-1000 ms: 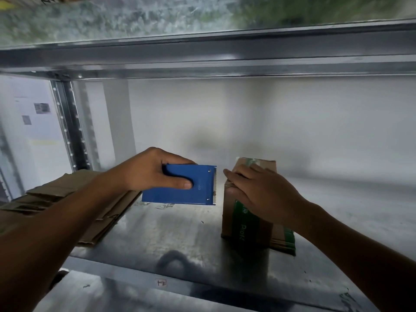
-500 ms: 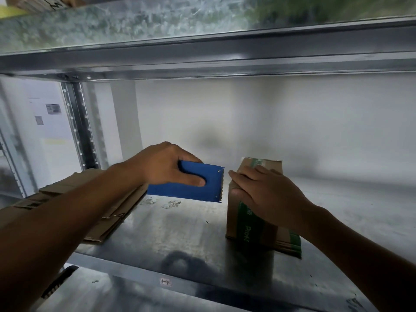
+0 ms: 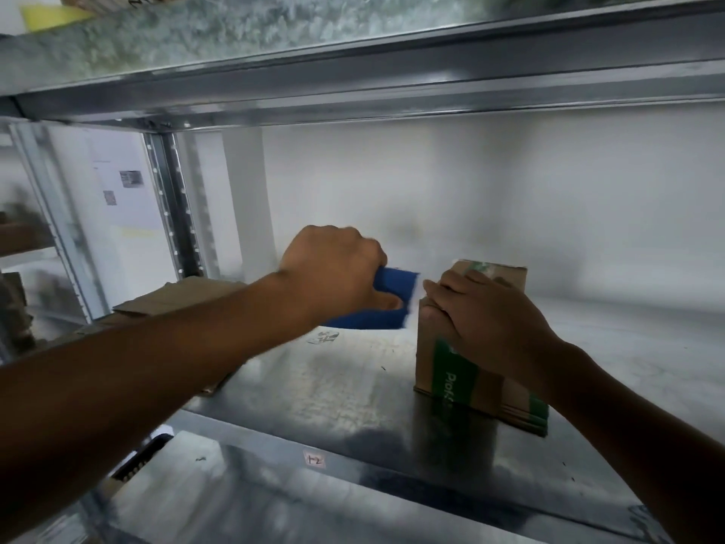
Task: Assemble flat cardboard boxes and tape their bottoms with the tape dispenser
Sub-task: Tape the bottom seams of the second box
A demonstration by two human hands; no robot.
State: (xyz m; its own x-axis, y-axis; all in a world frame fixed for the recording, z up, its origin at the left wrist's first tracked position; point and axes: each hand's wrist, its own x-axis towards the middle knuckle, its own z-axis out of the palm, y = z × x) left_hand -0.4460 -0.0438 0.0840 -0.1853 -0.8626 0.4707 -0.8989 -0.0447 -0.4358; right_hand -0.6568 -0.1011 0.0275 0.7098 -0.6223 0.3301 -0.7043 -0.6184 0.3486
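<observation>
A small brown cardboard box [image 3: 451, 367] with a green tape strip stands upright on the metal shelf [image 3: 314, 390]. My right hand [image 3: 486, 323] lies over its upper left corner, fingers curled round the edge. My left hand [image 3: 337, 272] grips the blue tape dispenser [image 3: 392, 284] from above. The dispenser's toothed edge is right at the box's top left corner, next to my right fingertips. Whether it touches the box I cannot tell; the dispenser is blurred.
A pile of flat cardboard boxes [image 3: 176, 304] lies on the shelf at the left, beside a perforated upright post [image 3: 172, 206]. Another metal shelf [image 3: 353, 53] runs close overhead. A white wall closes off the back.
My left hand has carried the blue dispenser rightward until its toothed edge reaches the box's top corner. My right hand has stayed on the box.
</observation>
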